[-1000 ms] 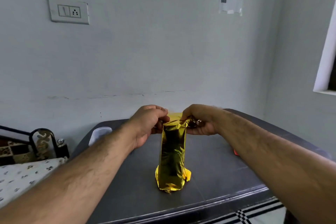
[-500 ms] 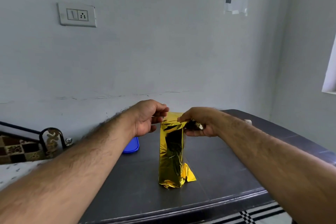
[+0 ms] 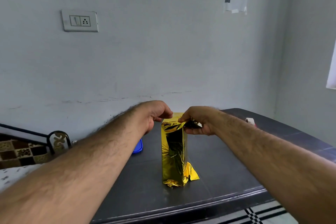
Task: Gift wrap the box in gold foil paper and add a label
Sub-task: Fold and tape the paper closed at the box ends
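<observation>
Both hands working top end of tall gold-foil-wrapped box (image 3: 173, 154): right hand (image 3: 199, 121) now pinching foil flap outward, left hand (image 3: 154, 117) curling at top edge, grasp unclear; fold progressing.

Your wrapped box (image 3: 173, 154) stands upright on the table (image 3: 227, 174), near its front edge. Your left hand (image 3: 154, 116) and right hand (image 3: 198, 122) meet at its top, one on each side. A lid (image 3: 138, 146) lies behind your left forearm, towards the table's left edge. A tape roll (image 3: 250, 120) sits near the far right edge.
</observation>
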Demonstrator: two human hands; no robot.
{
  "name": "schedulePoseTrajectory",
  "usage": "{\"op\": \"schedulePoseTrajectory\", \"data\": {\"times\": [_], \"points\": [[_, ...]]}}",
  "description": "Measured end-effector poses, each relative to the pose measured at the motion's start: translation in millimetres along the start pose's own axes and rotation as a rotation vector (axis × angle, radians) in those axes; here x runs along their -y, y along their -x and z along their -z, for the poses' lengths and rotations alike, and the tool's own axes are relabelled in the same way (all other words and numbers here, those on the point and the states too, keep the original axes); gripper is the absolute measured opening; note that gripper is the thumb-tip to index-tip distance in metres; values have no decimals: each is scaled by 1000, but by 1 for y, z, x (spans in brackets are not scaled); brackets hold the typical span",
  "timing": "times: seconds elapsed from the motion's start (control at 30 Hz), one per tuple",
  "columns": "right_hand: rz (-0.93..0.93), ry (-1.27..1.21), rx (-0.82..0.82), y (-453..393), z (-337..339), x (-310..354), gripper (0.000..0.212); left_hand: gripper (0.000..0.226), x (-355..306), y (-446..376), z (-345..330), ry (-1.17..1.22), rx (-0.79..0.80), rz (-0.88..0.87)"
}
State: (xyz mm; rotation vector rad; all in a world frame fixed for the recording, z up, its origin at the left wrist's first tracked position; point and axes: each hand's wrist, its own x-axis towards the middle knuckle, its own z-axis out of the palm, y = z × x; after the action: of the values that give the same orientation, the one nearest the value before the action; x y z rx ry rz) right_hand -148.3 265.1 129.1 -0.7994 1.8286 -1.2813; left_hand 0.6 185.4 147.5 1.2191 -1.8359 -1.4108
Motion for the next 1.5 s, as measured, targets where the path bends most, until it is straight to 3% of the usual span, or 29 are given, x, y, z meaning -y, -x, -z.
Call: {"op": "schedulePoseTrajectory", "data": {"times": [0.13, 0.23, 0.37, 0.53, 0.67, 0.83, 0.9, 1.07, 1.2, 1.3, 1.33, 1.43, 1.5], "points": [[1, -8, -4, 1, -1, -1, 14, 18, 4, -2, -7, -13, -34, 25], [5, -3, -5, 2, -2, -1, 15, 5, 8, -6, -11, -37, -85, 10], [2, 3, -10, 1, -2, -2, 15, 25, 8, -3, -14, -106, -165, -20], [-13, 16, 6, -2, -4, -1, 11, 24, -2, 2, -15, -315, -241, -77], [6, 32, 3, -4, -6, -2, 10, 12, -16, 6, -12, -535, -138, -74], [10, 51, 14, -3, -7, -1, 9, 18, -33, 7, -10, -727, 8, -63], [8, 60, 11, -2, -6, -1, 11, 34, -36, 3, -8, -768, 27, -34], [-5, 49, 2, -3, -1, -1, 13, 64, -31, -2, 8, -747, 36, -7], [-15, 43, 18, -2, -4, -1, 11, 67, -17, -9, 34, -709, -3, 137], [10, 40, -2, -3, -5, -1, 13, 49, -9, -20, 43, -442, -76, 75], [10, 38, -9, -4, -5, -1, 13, 52, -7, -19, 41, -363, -76, 38], [-5, 27, -17, -4, -4, -1, 13, 95, 3, -12, 28, -328, -8, 6], [-8, 24, -16, -4, -5, 0, 13, 104, 11, -16, 25, -333, -15, 25]]}}
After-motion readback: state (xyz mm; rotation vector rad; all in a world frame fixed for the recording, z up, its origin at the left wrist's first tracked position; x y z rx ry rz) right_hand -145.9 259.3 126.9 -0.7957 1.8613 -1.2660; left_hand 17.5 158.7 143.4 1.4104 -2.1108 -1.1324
